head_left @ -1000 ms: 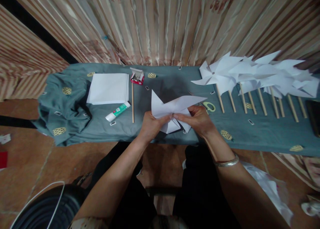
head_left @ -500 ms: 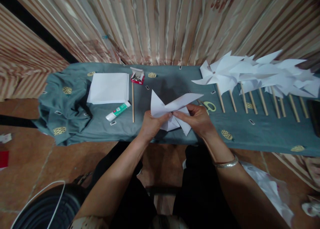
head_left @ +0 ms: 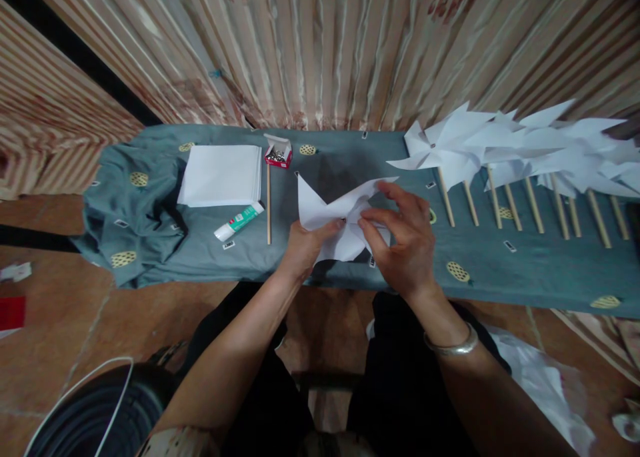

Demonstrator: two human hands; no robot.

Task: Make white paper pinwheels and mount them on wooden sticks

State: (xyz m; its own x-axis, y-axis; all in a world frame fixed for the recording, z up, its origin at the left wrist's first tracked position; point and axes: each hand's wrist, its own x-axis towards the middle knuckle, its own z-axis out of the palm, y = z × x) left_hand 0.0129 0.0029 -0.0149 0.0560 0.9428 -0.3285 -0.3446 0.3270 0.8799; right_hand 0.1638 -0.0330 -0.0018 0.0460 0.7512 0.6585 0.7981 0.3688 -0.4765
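A white paper pinwheel (head_left: pixel 345 208) with several folded blades is held up over the front of the cloth-covered table. My left hand (head_left: pixel 304 247) grips it from the left, its thumb pressed near the small dark pin at the centre. On the other side, my right hand (head_left: pixel 407 247) pinches a right-hand blade between thumb and forefinger, the other fingers raised. Just behind that hand, a bit of the yellow-green scissors handle (head_left: pixel 433 216) shows. I cannot see the pinwheel's underside.
A wooden stick (head_left: pixel 269 207) lies left of the pinwheel, below a red box of metal pins (head_left: pixel 279 156). Further left are a glue stick (head_left: pixel 239 221) and a stack of white paper (head_left: pixel 220 175). Finished pinwheels on sticks (head_left: pixel 455 144) crowd the right. A curtain (head_left: pixel 320 50) hangs behind.
My right hand has shifted from the pinwheel's centre out to a right-hand blade, its fingers now raised above the paper. My left thumb stays near the centre.
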